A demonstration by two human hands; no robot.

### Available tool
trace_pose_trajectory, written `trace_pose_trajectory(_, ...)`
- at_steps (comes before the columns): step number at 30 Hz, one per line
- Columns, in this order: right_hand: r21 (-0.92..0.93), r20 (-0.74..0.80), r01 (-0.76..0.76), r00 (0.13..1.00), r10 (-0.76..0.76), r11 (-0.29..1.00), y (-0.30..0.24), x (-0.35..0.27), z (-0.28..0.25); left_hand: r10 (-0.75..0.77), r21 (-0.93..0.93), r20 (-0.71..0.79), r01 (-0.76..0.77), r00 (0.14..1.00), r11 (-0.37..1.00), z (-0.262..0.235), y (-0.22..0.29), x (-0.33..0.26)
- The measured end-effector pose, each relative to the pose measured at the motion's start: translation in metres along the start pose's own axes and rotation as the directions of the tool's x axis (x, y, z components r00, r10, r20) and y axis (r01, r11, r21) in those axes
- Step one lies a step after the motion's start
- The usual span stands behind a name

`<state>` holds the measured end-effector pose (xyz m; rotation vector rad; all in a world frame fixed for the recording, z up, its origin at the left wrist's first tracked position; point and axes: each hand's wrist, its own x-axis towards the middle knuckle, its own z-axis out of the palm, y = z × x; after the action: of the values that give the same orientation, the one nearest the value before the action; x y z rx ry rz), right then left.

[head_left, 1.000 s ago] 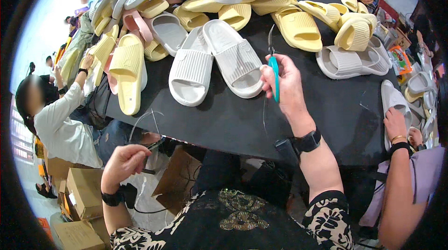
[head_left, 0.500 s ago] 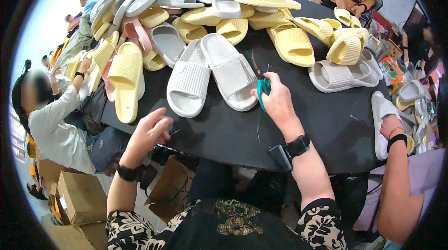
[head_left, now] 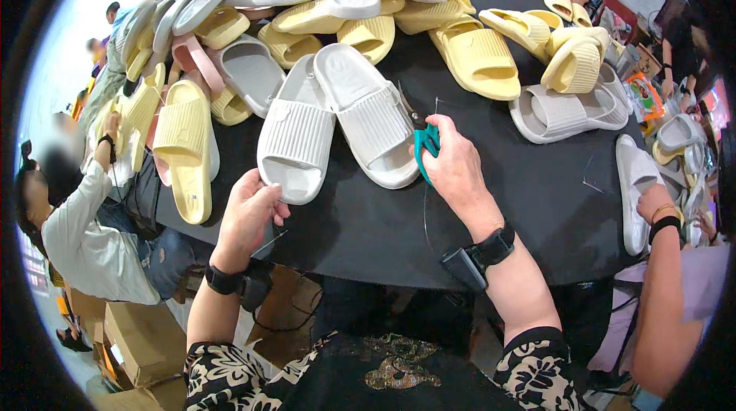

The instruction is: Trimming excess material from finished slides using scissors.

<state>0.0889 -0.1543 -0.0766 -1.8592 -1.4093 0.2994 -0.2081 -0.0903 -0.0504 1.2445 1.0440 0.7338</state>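
Head view shows the left hand (head_left: 247, 212), lower by the table edge a second ago, now up with fingers closing on the toe of the white slide sandal (head_left: 295, 135) on the black table (head_left: 383, 235), while the right hand (head_left: 452, 166) grips teal-handled scissors (head_left: 426, 144) beside its twin.

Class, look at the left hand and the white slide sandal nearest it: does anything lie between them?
Nothing visible does. The left hand is at the toe edge of the white slide sandal, seemingly touching it. The right hand with teal scissors sits beside the neighbouring sandal.
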Motion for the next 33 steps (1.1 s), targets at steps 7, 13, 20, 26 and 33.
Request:
trace_pose_trajectory(7,-0.004,-0.086,0.025,0.996,-0.025,1.000,0.006,-0.001,0.007,-0.020,0.007,0.035,0.020,0.999,1.000,0.009,0.001,-0.012)
trace_pose_trajectory(13,0.052,-0.078,-0.008,0.997,0.012,0.999,0.002,-0.002,0.001,-0.031,-0.128,-0.040,0.026,0.999,0.991,0.000,-0.003,-0.007)
trace_pose_trajectory(20,0.343,-0.018,0.036,0.999,-0.032,0.938,-0.015,-0.011,-0.007,0.019,-0.248,-0.023,-0.024,1.000,0.969,0.012,0.000,-0.016)
trace_pose_trajectory(26,0.499,0.170,0.094,0.964,-0.204,0.862,-0.042,-0.038,0.001,-0.010,-0.454,0.036,0.026,0.999,0.891,0.044,0.001,-0.027)
trace_pose_trajectory(33,0.078,0.046,0.451,0.889,-0.455,0.889,-0.036,-0.035,0.000,-0.020,-0.449,0.122,0.073,0.992,0.891,0.060,-0.003,-0.027)
